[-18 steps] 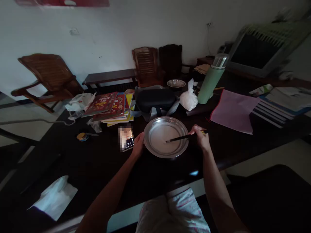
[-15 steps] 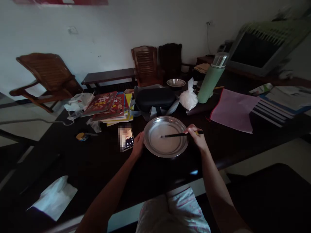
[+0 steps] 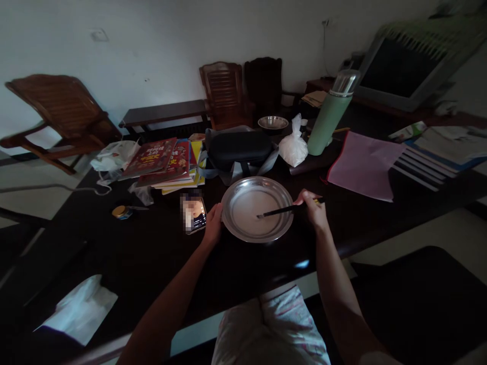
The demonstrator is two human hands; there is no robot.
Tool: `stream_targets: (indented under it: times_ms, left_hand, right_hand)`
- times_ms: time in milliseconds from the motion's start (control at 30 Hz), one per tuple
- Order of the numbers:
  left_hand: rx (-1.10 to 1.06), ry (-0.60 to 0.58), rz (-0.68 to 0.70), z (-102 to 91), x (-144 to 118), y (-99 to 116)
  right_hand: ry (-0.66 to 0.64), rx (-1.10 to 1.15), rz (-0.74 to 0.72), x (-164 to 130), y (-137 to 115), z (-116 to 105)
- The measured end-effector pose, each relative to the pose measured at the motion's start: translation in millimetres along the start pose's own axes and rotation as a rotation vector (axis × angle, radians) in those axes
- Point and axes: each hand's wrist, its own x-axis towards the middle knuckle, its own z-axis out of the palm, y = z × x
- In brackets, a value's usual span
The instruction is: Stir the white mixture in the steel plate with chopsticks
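Observation:
A round metal plate (image 3: 232,225) with a pale liquid or batter in it sits on the dark table (image 3: 144,258) in front of me. My left hand (image 3: 213,225) grips the plate's left rim. My right hand (image 3: 314,208) holds dark chopsticks (image 3: 279,210) by their upper end, just right of the plate. Their tips rest in the pale contents near the plate's middle.
A phone (image 3: 193,214) lies left of the plate. Behind are stacked books (image 3: 167,162), a black case (image 3: 238,147), a white plastic bag (image 3: 292,148), a green flask (image 3: 329,119), a pink folder (image 3: 361,165) and a small jar (image 3: 120,212). A white cloth (image 3: 76,309) lies near left.
The chopstick tips swept left across the plate and then back toward the lower middle. My left hand stayed on the rim. The camera tilted slightly.

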Motion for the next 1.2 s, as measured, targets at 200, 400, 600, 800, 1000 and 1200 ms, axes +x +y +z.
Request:
stream_targets:
  times_ms: [200,400,600,800,1000,1200]
  left_hand:
    - [-0.021,0.028,0.013,0.3,1.3,-2.6]
    - [-0.031,0.003,0.007,-0.7,1.2,-4.4]
    - [-0.033,-0.012,-0.008,-1.1,0.6,-5.3]
    - [-0.033,0.004,-0.011,-0.3,-0.3,-4.2]
    - [-0.019,-0.001,-0.014,1.0,-2.0,-1.5]
    - [-0.022,0.015,-0.007,0.8,-1.7,-2.0]
  right_hand:
    - [0.051,-0.046,-0.06,0.4,3.7,-1.7]
    - [-0.139,-0.049,-0.054,0.8,7.0,-4.5]
    - [0.041,0.025,-0.057,-0.1,6.2,-6.3]
    - [-0.004,-0.039,-0.055,0.3,5.0,-4.0]
    - [-0.111,-0.021,-0.021,-0.4,4.4,-3.9]
    - [0.059,-0.013,-0.06,-0.9,5.0,-4.2]
